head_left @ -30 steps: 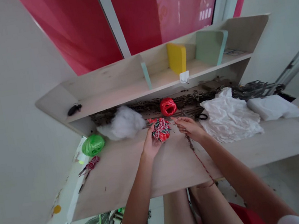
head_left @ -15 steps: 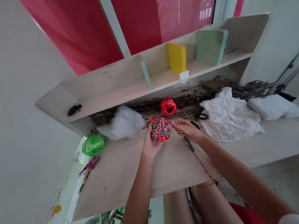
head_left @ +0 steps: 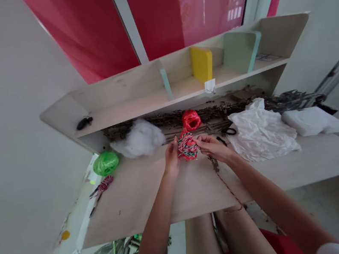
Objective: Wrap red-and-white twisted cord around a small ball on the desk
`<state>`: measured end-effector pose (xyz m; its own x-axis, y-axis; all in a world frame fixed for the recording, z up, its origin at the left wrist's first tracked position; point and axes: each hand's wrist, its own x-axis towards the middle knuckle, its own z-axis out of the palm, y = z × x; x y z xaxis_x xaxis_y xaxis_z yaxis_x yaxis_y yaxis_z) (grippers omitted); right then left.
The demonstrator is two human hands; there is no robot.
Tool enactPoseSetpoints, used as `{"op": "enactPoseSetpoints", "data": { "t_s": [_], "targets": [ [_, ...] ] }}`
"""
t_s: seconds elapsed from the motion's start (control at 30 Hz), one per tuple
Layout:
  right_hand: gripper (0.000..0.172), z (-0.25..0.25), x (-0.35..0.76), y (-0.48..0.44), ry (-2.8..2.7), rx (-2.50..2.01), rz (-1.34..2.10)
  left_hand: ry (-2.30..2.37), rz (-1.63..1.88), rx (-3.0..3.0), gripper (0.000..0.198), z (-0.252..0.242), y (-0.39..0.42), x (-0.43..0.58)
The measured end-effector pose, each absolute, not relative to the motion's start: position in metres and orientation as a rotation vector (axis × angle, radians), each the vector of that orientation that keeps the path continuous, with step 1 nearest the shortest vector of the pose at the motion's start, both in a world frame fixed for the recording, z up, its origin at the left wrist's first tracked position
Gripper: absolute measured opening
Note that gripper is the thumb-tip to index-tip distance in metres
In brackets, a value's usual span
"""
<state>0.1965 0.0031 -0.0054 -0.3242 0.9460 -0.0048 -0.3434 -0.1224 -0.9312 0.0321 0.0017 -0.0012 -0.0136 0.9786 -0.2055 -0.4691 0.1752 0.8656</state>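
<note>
Over the worktop [head_left: 131,211] | left hand [head_left: 172,157] and right hand [head_left: 211,146] gripping opposite sides of red-white-green yarn bundle [head_left: 187,145] | red twine ball [head_left: 187,119] just behind

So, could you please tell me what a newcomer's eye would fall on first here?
Probably the large red panels behind the shelf. Next comes the red, white and green bundle between the left hand and right hand, with a shiny red ball just beyond it. A bright green ball stands out at the desk's left end, and a crumpled white cloth towards the right.
</note>
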Motion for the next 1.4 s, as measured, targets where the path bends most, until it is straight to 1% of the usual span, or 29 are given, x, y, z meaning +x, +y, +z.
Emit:
{"op": "enactPoseSetpoints", "data": {
  "t_s": [0.1,0.2,0.3,0.4,0.6,0.73,0.87,1.07,1.4],
  "targets": [
    [0.048,-0.004,0.194,0.003,-1.183,-0.923,1.536,1.083,1.291,0.748,0.032,-0.002,0.003,0.031],
    [0.047,-0.004,0.191,0.004,-1.292,-1.032,1.405,1.052,1.182,0.732,0.039,-0.004,0.002,0.031],
    [0.048,-0.006,0.189,0.005,-1.354,-1.07,1.34,1.011,1.142,0.794,0.04,-0.007,-0.001,0.034],
    [0.048,-0.008,0.191,0.006,-1.348,-1.067,1.376,0.973,1.142,0.873,0.047,-0.007,-0.004,0.037],
    [0.05,-0.004,0.195,0.004,-1.322,-1.031,1.471,0.948,0.951,0.919,0.052,0.002,-0.005,0.031],
    [0.052,0.003,0.195,0.001,-1.289,-1.034,1.482,0.948,0.956,0.916,0.048,0.001,-0.003,0.027],
    [0.051,0.002,0.199,0.002,-1.207,-1.016,1.505,1.004,0.969,0.738,0.036,-0.003,0.001,0.024],
    [0.05,-0.006,0.203,0.006,-1.174,-0.947,1.506,0.969,1.001,0.613,0.025,-0.005,0.002,0.019],
    [0.049,-0.008,0.205,0.008,-1.099,-0.862,1.584,0.925,1.007,0.592,0.026,-0.001,0.001,0.017]
  ]
}}
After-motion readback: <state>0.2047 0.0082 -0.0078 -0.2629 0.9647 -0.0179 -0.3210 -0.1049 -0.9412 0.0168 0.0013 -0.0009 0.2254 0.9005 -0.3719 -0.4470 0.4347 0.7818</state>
